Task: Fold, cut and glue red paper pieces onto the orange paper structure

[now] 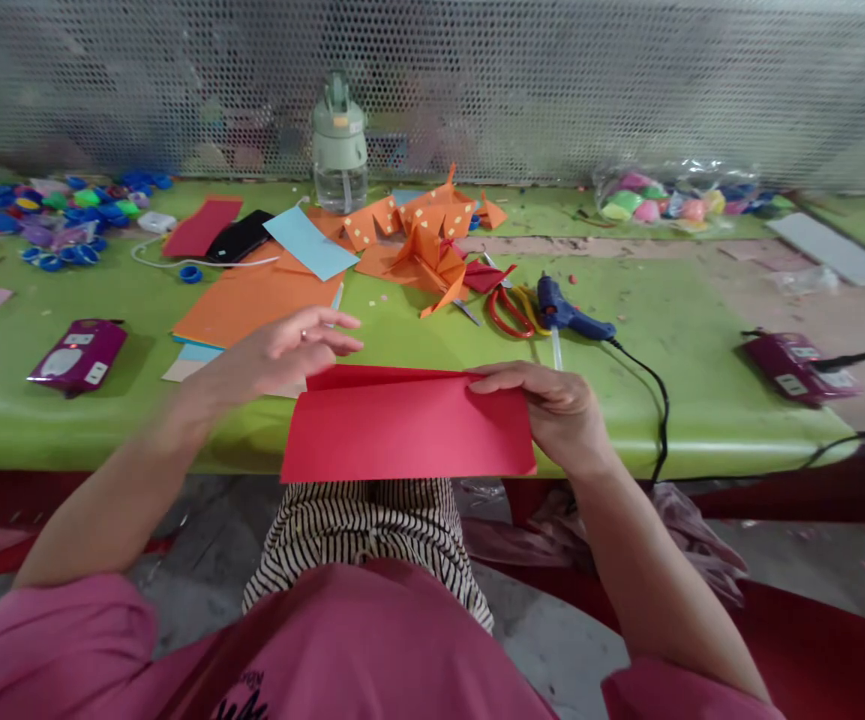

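Observation:
A red sheet of paper [409, 430], folded over lengthwise, is held at the near edge of the green table. My right hand [559, 405] pinches its right end, thumb on top and fingers behind. Above the paper's left end hovers my left hand [301, 345], fingers apart and slightly blurred, with nothing in it. Under and beyond the left hand lies a stack of orange paper [244, 305], with blue sheets beneath. Folded orange paper shapes [424, 245], some with pale dots, sit farther back. Close to them are red-handled scissors [508, 312].
A blue glue gun [571, 312] with a black cord lies right of the scissors. A water bottle [340, 150] stands at the back by the perforated metal screen. Purple power sockets [79, 355] sit at left and right. Small plastic pieces [64, 215] lie heaped far left.

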`<state>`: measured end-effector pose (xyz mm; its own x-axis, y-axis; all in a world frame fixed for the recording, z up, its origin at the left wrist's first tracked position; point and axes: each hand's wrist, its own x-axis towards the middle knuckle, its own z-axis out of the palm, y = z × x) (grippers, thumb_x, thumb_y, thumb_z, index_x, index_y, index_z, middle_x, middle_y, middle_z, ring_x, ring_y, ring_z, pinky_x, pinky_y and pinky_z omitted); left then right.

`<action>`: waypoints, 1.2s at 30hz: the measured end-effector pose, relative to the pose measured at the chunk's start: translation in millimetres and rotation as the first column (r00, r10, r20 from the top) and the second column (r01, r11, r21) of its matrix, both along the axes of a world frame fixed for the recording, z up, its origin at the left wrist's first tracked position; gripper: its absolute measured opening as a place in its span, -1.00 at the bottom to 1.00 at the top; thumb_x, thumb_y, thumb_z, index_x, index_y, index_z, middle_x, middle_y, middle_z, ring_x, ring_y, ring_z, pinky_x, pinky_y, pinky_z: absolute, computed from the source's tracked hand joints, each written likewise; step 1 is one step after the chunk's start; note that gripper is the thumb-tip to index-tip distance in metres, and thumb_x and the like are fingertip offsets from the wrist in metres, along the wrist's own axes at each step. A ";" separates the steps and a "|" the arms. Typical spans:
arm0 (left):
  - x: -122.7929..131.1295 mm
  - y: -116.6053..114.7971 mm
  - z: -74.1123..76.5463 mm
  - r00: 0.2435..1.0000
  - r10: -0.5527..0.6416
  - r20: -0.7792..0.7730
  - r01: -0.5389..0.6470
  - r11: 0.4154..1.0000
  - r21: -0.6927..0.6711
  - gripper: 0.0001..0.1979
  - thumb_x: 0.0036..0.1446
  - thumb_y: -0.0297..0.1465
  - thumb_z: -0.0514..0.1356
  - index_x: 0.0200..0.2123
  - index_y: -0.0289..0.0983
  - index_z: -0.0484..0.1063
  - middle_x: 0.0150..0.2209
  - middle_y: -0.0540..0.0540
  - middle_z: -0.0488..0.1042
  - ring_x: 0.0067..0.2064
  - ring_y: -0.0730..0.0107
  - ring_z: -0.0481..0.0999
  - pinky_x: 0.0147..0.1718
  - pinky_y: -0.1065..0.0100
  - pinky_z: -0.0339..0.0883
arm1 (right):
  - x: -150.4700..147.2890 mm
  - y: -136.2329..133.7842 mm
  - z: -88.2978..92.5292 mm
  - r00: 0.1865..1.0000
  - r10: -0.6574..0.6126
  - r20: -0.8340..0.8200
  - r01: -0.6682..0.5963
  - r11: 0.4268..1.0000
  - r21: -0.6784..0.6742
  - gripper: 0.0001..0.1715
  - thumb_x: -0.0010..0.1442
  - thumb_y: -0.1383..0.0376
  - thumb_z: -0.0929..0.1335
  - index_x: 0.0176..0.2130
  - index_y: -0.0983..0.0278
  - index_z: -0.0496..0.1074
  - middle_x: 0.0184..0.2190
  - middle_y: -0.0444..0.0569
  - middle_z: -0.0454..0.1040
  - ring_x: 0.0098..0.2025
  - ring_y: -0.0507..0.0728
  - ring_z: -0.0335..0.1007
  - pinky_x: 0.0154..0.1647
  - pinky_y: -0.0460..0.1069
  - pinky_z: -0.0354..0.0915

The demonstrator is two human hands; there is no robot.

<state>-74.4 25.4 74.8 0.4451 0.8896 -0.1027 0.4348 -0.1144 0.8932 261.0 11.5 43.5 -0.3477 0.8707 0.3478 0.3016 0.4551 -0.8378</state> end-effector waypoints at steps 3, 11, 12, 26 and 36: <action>24.8 -5.7 19.4 0.914 -0.110 -0.390 0.151 0.985 0.077 -0.19 0.08 0.14 0.25 0.30 -0.13 0.31 0.22 -0.18 0.50 0.20 -0.02 0.49 0.05 0.15 0.34 | -13.8 -5.0 7.0 0.997 0.029 0.077 -0.034 0.997 0.065 -0.77 0.26 0.38 0.40 -0.22 0.12 0.67 -0.12 -0.06 0.69 -0.12 0.11 0.64 -0.07 0.00 0.54; 48.2 -12.0 24.2 0.760 -0.145 -0.634 0.290 0.948 0.131 -0.67 0.29 -0.11 0.15 -0.30 -0.21 0.57 -0.45 -0.05 0.57 -0.42 0.31 0.49 -0.39 0.34 0.14 | -11.0 -15.1 16.4 0.997 0.073 -0.040 -0.078 0.986 -0.148 -0.60 0.40 0.17 0.28 0.15 0.09 0.51 0.04 -0.02 0.63 0.06 0.15 0.59 0.03 0.05 0.49; 47.8 -12.9 23.4 0.769 -0.122 -0.627 0.279 0.947 0.158 -0.69 0.28 -0.12 0.17 -0.32 -0.20 0.57 -0.47 -0.04 0.55 -0.44 0.32 0.47 -0.41 0.34 0.11 | -9.7 -16.3 18.6 0.997 0.056 -0.059 -0.066 0.981 -0.180 -0.55 0.39 0.07 0.29 0.19 0.10 0.47 0.05 0.00 0.63 0.07 0.17 0.58 0.02 0.06 0.50; 44.2 -24.2 17.5 0.820 -0.260 -0.510 0.343 0.936 0.074 -0.63 0.28 -0.03 0.12 -0.30 -0.16 0.54 -0.56 0.06 0.47 -0.54 0.41 0.37 -0.50 0.37 0.03 | -25.6 -27.3 29.7 0.982 0.050 0.184 -0.027 0.992 -0.123 -0.47 0.23 -0.10 0.43 -0.42 0.31 0.56 -0.54 -0.11 0.52 -0.50 -0.03 0.33 -0.48 -0.11 0.18; 42.0 -26.4 14.7 0.825 -0.276 -0.493 0.356 0.932 0.074 -0.62 0.33 -0.07 0.06 -0.31 -0.19 0.52 -0.54 0.06 0.50 -0.52 0.46 0.41 -0.50 0.39 0.10 | -20.6 -34.1 29.0 0.988 0.014 0.154 0.013 0.985 -0.170 -0.56 0.16 -0.04 0.49 -0.25 0.29 0.62 -0.45 -0.09 0.58 -0.43 0.01 0.40 -0.40 -0.10 0.27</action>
